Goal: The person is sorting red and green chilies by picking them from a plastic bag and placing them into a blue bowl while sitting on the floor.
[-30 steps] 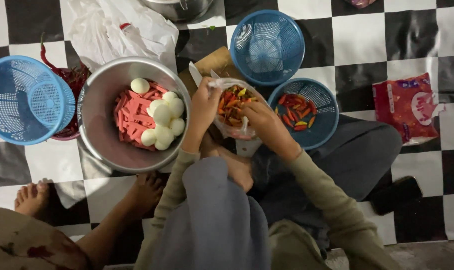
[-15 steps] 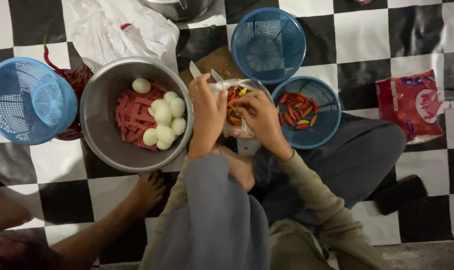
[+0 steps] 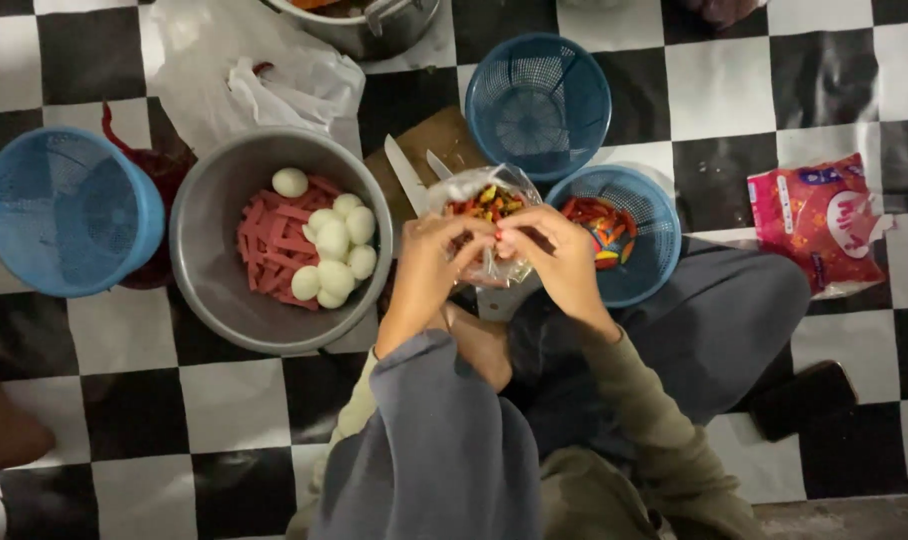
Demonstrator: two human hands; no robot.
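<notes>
- The person sits on the checkered floor (image 3: 224, 400), and the big metal bowl (image 3: 209, 300) is the easiest landmark, so everything's placed off that.
- Both hands are together just right of the bowl: left hand (image 3: 436, 262) and right hand (image 3: 552, 255) are each pinched onto the clear plastic bag (image 3: 484, 200) of red, orange and green chilies, fingertips meeting at its mouth. Looks like they're working the bag open or picking through it, can't say which.
- Inside the bowl: pink sausage strips (image 3: 274, 240) with a pile of peeled white eggs (image 3: 336, 250) on top, so that bit of prep looks done already.
- Further right of the bowl, past the hands, a small blue basket (image 3: 646, 262) holds a handful of chilies. Most of them seem to be in the bag, so the chili part looks barely started.
- A second blue basket (image 3: 539, 105) up and right of the bowl has nothing in it that shows, and so does the one (image 3: 69, 210) on the bowl's left.
- A knife (image 3: 406, 172) lies on a wooden board (image 3: 444, 135) just right of the bowl's rim, untouched.
- Way off right, a pink packet (image 3: 819, 220) sits unopened, as far as one can tell.
</notes>
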